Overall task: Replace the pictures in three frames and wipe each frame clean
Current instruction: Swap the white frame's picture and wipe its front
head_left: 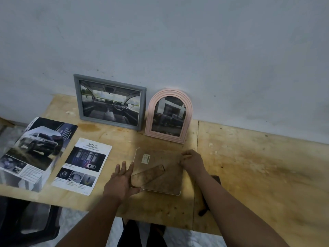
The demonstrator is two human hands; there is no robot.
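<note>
Frame number three point(157, 172) lies face down at lower centre of the picture, brown backing up, its stand flap folded across. That looks like the step in hand: getting the back off to swap the picture. Left hand point(122, 180) lies flat beside the frame's left edge, fingers straight and spread, thumb touching the lower corner, steadying it. Right hand point(193, 162) is at the upper right corner, fingers curled and seemingly pinching the edge or a clip there, though I can't quite see which. Next, I'd judge, that backing has to be freed and lifted without the frame sliding. Grey frame point(109, 102) and pink arched frame point(169, 115) stand against the wall behind. Car leaflet point(82, 165) and brochure point(35, 148) wait at left on the table point(258, 166).
</note>
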